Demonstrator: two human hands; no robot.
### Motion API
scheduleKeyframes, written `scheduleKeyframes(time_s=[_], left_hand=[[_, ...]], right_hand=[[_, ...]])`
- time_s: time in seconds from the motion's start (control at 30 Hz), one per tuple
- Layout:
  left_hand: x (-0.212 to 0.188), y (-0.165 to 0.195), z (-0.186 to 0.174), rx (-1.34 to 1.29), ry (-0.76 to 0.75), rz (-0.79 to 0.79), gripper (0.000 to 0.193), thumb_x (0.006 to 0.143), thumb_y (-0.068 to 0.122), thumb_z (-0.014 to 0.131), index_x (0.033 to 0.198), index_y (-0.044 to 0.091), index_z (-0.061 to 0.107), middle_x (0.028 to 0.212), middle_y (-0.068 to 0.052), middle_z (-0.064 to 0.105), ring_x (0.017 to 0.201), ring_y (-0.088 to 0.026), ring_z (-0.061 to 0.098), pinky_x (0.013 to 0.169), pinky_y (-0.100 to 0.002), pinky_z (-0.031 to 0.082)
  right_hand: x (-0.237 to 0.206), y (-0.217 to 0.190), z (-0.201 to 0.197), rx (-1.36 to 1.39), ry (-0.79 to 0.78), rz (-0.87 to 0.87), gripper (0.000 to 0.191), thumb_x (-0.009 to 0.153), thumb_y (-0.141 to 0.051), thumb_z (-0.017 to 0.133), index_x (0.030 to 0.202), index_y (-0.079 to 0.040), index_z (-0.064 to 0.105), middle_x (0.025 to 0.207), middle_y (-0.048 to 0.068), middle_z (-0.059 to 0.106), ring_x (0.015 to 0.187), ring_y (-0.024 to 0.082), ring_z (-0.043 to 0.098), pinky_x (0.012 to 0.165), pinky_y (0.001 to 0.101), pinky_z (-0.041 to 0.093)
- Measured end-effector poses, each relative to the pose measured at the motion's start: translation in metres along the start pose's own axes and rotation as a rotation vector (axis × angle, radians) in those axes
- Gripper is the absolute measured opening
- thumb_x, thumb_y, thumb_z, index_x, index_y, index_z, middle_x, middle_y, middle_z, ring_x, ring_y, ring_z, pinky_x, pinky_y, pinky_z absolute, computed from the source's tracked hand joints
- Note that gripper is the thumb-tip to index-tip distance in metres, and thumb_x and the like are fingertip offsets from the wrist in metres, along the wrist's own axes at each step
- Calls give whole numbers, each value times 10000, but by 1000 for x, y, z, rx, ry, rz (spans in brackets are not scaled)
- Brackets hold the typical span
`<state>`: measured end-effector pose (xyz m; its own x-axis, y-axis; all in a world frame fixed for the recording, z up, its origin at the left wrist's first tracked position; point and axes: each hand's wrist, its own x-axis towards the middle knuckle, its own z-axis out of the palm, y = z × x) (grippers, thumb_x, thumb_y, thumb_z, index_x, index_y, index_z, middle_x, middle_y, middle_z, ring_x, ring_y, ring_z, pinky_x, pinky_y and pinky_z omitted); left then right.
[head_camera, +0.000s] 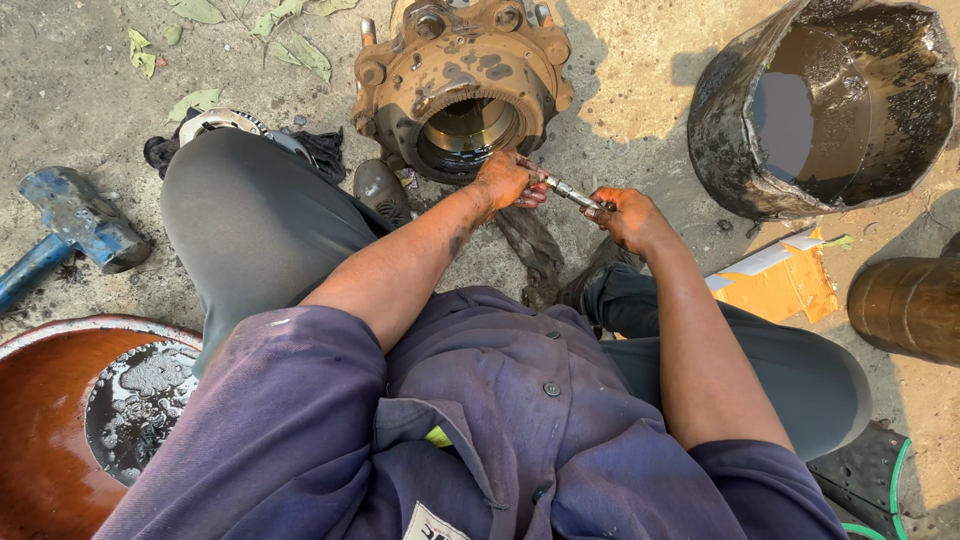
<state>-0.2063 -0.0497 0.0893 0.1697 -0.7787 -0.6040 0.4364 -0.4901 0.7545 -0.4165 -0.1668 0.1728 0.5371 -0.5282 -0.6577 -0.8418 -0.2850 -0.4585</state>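
While I sat before the rusty hub (462, 85), both hands clamped one small metal rod (570, 192). My left hand (510, 180) pinched one end, my right hand (628, 216) the other; a firm, level grip seemed best.

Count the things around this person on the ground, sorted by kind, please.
Rusty machine housings: 1
Open containers holding dark liquid: 2, black drum, red basin
Blue sledgehammers: 1
Thin metal rods held by both hands: 1
Orange cardboard pieces: 1
Total: 6

The person wears a faded purple work shirt (480, 420) with short sleeves, dark buttons and a small white chest label, dark grey trousers (255, 215), and a worn dark shoe (382, 190) beyond the left hand (510, 180)
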Motion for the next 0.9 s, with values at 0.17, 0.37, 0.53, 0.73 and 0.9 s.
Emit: scheduleKeyframes(time_s=[0.17,0.37,0.53,0.73,0.9], left_hand=[[-2,0,-1,21,50,-23,102,941,10,661,1010,-29,725,881,-143,768,731,-212,776,614,-316,668],[-6,3,2,188,109,3,92,930,39,676,985,-35,681,882,-132,766,728,-183,774,597,-306,666],[-16,11,7,373,125,72,170,881,88,736,962,-42,661,841,-143,754,682,-167,758,574,-287,633],[-9,18,-16,633,123,258,163,855,106,764,883,-48,719,736,-127,752,644,-159,765,601,-281,612],[-62,113,-39,353,156,283,179,877,97,676,776,-49,694,702,-135,741,575,-164,730,529,-299,610]], right_hand=[[-7,-7,0,31,-10,39,242,944,-299,725,1088,-105,724,682,32,526,595,164,429,549,361,362],[-8,-9,1,-31,-1,68,260,938,-319,731,1122,-137,742,652,50,546,565,169,436,534,370,359],[-3,-2,5,-36,50,-60,288,902,-321,771,1114,-128,745,650,27,597,580,131,510,566,318,413],[-4,-3,2,121,-1,38,272,912,-328,751,1120,-154,745,658,70,529,569,179,428,530,372,352],[4,-1,-8,124,106,-179,237,908,-291,760,1055,-105,751,689,29,619,562,99,495,510,308,391]])
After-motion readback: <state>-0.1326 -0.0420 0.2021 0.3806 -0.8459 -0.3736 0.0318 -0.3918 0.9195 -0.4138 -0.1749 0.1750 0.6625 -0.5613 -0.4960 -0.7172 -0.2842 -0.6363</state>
